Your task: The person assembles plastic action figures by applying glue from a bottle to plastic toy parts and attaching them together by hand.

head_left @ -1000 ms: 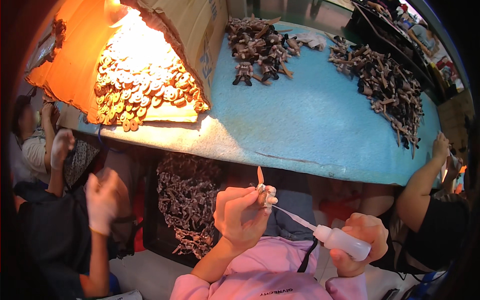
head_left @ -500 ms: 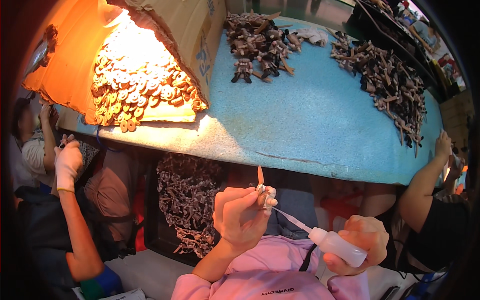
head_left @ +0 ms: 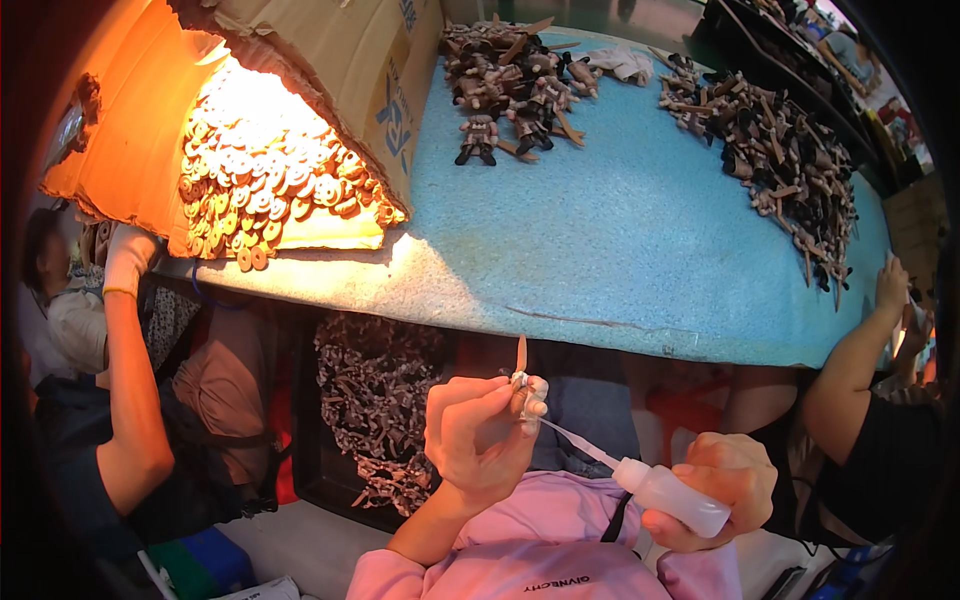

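Note:
My left hand pinches a small doll-like figurine between thumb and fingers, in front of the table edge. A light brown pointed piece sticks up from the figurine's top. In my right hand, closed round its body, lies a translucent white squeeze bottle, tilted with its thin nozzle aimed at the figurine's lower side. The nozzle's fine tip is at or very close to the figurine; whether they touch I cannot tell.
Blue-topped table ahead bears two figurine heaps and a torn cardboard box of brightly lit ring-shaped pieces. Below its edge, a dark tray holds many small parts. Co-workers' arms flank me.
The figurine has turned a little in my left hand, its pointed piece now more upright. The bottle has barely shifted. At left, a co-worker's gloved hand has moved up to the box's side.

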Demonstrator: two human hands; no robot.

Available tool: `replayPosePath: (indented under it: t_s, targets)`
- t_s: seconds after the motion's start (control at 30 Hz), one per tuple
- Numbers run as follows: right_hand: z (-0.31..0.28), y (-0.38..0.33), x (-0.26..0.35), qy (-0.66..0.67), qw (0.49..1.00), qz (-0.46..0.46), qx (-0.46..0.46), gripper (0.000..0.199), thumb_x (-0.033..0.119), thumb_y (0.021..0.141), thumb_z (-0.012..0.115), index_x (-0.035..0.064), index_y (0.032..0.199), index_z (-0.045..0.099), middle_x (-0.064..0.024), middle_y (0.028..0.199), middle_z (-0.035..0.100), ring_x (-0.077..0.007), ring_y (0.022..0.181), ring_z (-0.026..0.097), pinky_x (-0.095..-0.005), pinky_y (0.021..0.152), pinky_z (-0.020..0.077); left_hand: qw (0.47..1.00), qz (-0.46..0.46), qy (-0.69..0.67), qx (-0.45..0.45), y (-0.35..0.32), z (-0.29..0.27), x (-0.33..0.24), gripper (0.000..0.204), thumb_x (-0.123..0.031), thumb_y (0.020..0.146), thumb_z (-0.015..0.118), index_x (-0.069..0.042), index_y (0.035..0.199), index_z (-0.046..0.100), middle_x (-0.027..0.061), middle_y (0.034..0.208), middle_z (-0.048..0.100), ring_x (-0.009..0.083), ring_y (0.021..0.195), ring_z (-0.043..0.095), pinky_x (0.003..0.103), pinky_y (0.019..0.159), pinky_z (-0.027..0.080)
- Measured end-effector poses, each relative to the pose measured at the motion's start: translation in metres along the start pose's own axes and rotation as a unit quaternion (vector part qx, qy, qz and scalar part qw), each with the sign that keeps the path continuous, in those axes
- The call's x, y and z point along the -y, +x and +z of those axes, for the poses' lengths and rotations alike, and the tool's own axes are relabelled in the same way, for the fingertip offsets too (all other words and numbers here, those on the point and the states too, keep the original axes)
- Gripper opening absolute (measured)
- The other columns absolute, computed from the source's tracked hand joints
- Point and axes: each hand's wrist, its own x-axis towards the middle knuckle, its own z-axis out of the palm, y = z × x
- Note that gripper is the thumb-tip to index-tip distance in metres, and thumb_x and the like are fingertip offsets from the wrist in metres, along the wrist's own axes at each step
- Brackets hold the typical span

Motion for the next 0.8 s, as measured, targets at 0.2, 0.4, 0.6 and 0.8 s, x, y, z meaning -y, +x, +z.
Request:
replayPosePath:
  t_s: [0.2,0.4,0.6,0.8]
  targets:
    - [-0.014,-0.003,0.009,-0.110,0.985,0.065,0.119,0.039,0.025,0.053,0.083,0.0036,0.074,0.059,-0.0042,0.052,0.055,-0.0136,0.037,0.047,-0.0241,0.034,0.0327,0.999,-0.035,-0.005,-0.010,-0.001,0.002,-0.003,0.032,0.008,0.066,0.071,0.002,0.093,0.054,0.0145,0.089,0.058,0.0157,0.071,0.059,0.024,0.061,0.050]
    - [-0.002,-0.022,-0.005,-0.014,0.987,0.111,-0.118,0.040,0.035,0.059,0.080,0.0047,0.074,0.057,-0.0034,0.051,0.054,-0.0156,0.038,0.049,-0.0247,0.036,0.0343,0.996,-0.053,-0.064,-0.014,-0.003,0.001,-0.002,0.029,0.007,0.069,0.069,0.003,0.094,0.054,0.0162,0.090,0.059,0.0163,0.073,0.060,0.024,0.060,0.050]
    - [-0.004,-0.020,-0.009,0.068,0.984,0.135,-0.096,0.040,0.030,0.061,0.078,0.0011,0.074,0.054,-0.0050,0.049,0.052,-0.0160,0.037,0.047,-0.0254,0.035,0.0349,0.996,-0.051,-0.068,0.013,-0.002,-0.001,-0.006,0.040,0.013,0.064,0.071,-0.003,0.094,0.051,0.0145,0.098,0.054,0.0135,0.078,0.057,0.023,0.067,0.050]
    - [-0.008,-0.016,-0.002,0.021,0.991,0.123,-0.054,0.038,0.028,0.058,0.080,0.0039,0.074,0.056,-0.0047,0.049,0.051,-0.0170,0.038,0.047,-0.0256,0.036,0.0341,0.995,-0.055,-0.086,0.007,-0.004,-0.003,-0.006,0.038,0.011,0.065,0.071,-0.003,0.094,0.050,0.0150,0.099,0.053,0.0139,0.078,0.058,0.022,0.066,0.052]
